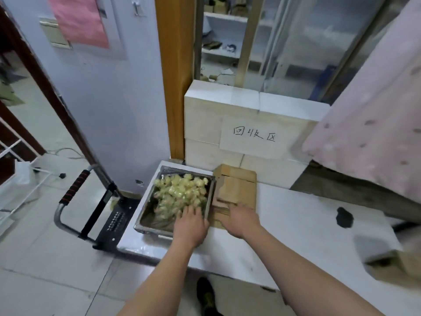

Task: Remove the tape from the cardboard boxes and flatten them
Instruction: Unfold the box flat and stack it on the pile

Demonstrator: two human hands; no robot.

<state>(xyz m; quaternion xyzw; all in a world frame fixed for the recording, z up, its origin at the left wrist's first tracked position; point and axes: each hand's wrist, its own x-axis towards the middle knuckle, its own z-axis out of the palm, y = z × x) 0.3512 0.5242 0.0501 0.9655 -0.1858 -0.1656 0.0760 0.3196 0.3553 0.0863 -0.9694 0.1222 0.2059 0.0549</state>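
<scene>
While both arms reach forward over the near table edge, the scene reads so:

Left hand (191,221): fingers spread and fairly straight, resting on the tape wads at the tray's near right corner; grasping nothing that I can see.

Right hand (242,218): palm down on the near end of the cardboard; fingers look flat and pressing, though their tips are partly hidden.

Table (296,215): white top carrying tray and cardboard side by side.

Tray (210,197): metal, left of the cardboard, touching or just beside it.

Tape wads (180,190): yellowish crumpled heap filling the tray.

Cardboard (237,185): flattened pieces stacked, long axis running away from the person, directly ahead of the right fingers; the right hand is nearer.

Paper sign (254,134): handwritten, on the block wall behind.
</scene>
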